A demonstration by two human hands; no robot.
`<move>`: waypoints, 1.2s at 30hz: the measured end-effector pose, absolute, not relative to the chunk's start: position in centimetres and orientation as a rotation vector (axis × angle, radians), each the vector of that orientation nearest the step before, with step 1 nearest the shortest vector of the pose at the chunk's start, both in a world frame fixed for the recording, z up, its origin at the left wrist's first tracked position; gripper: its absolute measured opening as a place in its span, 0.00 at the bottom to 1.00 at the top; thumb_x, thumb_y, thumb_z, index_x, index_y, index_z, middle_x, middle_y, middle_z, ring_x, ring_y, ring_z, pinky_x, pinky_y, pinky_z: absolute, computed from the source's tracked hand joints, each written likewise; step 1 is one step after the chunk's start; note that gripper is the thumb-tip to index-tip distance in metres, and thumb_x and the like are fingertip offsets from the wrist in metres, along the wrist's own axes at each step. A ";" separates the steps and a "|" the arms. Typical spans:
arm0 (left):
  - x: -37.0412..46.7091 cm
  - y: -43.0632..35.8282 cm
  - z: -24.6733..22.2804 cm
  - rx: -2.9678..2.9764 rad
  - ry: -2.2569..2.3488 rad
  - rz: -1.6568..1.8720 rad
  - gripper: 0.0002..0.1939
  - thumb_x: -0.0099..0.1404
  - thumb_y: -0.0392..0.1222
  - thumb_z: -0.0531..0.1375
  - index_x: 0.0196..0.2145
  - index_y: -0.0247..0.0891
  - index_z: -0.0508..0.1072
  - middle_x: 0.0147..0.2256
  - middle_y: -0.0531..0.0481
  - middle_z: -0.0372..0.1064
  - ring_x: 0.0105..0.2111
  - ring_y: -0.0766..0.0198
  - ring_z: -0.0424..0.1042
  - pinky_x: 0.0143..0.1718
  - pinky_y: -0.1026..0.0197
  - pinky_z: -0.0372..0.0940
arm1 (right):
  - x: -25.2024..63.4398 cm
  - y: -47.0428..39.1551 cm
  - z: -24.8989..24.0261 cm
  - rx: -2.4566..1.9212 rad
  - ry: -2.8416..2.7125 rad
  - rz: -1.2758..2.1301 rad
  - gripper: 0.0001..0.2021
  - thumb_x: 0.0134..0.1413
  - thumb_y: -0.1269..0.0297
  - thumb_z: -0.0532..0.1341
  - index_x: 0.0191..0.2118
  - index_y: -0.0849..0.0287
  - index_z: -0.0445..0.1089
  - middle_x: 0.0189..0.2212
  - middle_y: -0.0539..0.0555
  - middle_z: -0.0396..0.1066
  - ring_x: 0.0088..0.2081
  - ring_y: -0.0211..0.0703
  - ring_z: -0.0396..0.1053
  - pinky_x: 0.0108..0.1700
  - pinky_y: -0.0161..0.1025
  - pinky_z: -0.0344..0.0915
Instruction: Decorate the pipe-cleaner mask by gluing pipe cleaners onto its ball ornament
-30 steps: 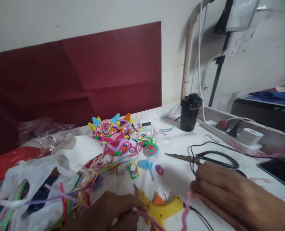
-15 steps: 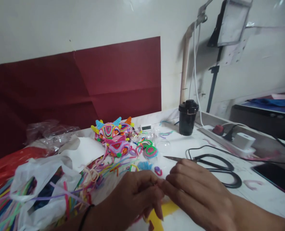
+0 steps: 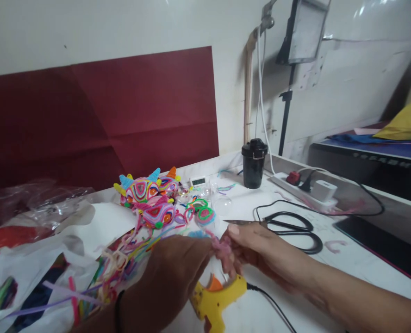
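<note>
Between my two hands is a small twisted piece of pink pipe cleaner [image 3: 221, 246], partly hidden by fingers and a little blurred. My left hand [image 3: 179, 263] comes in from the left, its fingers closed around the near side of the piece. From the right, my right hand [image 3: 252, 241] pinches the same piece with thumb and fingers. Just below lies a yellow glue gun [image 3: 222, 298] with an orange trigger and a black cord. Behind my right hand are scissors [image 3: 292, 229] with black handles, their blades partly covered.
Colourful pipe-cleaner animal heads [image 3: 145, 196] and coils [image 3: 205, 215] sit at the back. Loose pipe cleaners and white plastic bags [image 3: 35, 282] fill the left. A black cup [image 3: 253, 164], power strip [image 3: 316, 199] and phone [image 3: 382, 247] stand or lie on the right.
My hands have turned, and the pink pipe cleaner now shows between them. More of the glue gun is uncovered. The view has swung to the right.
</note>
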State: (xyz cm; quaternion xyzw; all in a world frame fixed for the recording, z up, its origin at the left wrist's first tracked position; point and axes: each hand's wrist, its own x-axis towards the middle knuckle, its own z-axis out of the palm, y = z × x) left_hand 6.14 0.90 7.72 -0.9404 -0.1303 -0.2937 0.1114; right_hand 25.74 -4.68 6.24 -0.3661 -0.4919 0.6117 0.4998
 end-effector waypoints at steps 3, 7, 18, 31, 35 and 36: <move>6.5 1.2 7.9 -2.691 -0.279 -0.845 0.12 0.71 0.35 0.45 0.36 0.39 0.67 0.25 0.52 0.72 0.23 0.62 0.69 0.25 0.60 0.60 | 25.6 -4.5 6.1 -0.880 -1.091 1.557 0.22 0.46 0.46 0.67 0.24 0.64 0.70 0.20 0.52 0.70 0.22 0.33 0.64 0.28 0.33 0.57; 7.0 1.2 8.0 -2.674 -0.233 -0.846 0.12 0.70 0.33 0.45 0.36 0.38 0.67 0.25 0.52 0.72 0.22 0.61 0.69 0.24 0.60 0.60 | 25.8 -4.6 6.0 -0.933 -1.107 1.498 0.18 0.39 0.52 0.72 0.27 0.64 0.72 0.19 0.49 0.70 0.21 0.32 0.62 0.27 0.32 0.56; 8.6 0.3 8.7 -3.616 -1.425 -0.731 0.21 0.69 0.48 0.48 0.19 0.39 0.61 0.15 0.58 0.59 0.17 0.71 0.58 0.22 0.66 0.54 | 27.3 -5.1 5.9 -1.089 -1.861 0.224 0.10 0.62 0.67 0.56 0.31 0.60 0.71 0.24 0.51 0.69 0.28 0.38 0.64 0.31 0.36 0.57; 8.7 0.4 7.9 -3.889 -1.724 -0.572 0.17 0.66 0.50 0.50 0.24 0.38 0.64 0.13 0.60 0.54 0.13 0.71 0.50 0.17 0.66 0.46 | 28.7 -6.0 5.2 -1.053 -2.166 -0.240 0.12 0.63 0.73 0.49 0.33 0.62 0.68 0.26 0.55 0.68 0.29 0.44 0.61 0.34 0.42 0.54; 8.1 0.2 7.5 -3.665 -1.148 -0.509 0.18 0.69 0.48 0.46 0.26 0.39 0.65 0.19 0.55 0.63 0.20 0.67 0.62 0.24 0.64 0.55 | 28.1 -6.7 5.5 -1.276 -1.851 0.717 0.11 0.63 0.58 0.55 0.35 0.60 0.69 0.29 0.51 0.69 0.31 0.40 0.64 0.34 0.37 0.60; 8.0 0.2 7.4 -3.566 -0.996 -0.519 0.16 0.69 0.46 0.46 0.28 0.40 0.67 0.21 0.54 0.66 0.21 0.66 0.64 0.25 0.64 0.56 | 27.8 -6.9 5.5 -1.292 -1.749 0.908 0.14 0.61 0.54 0.57 0.34 0.60 0.70 0.28 0.51 0.69 0.31 0.40 0.64 0.33 0.36 0.60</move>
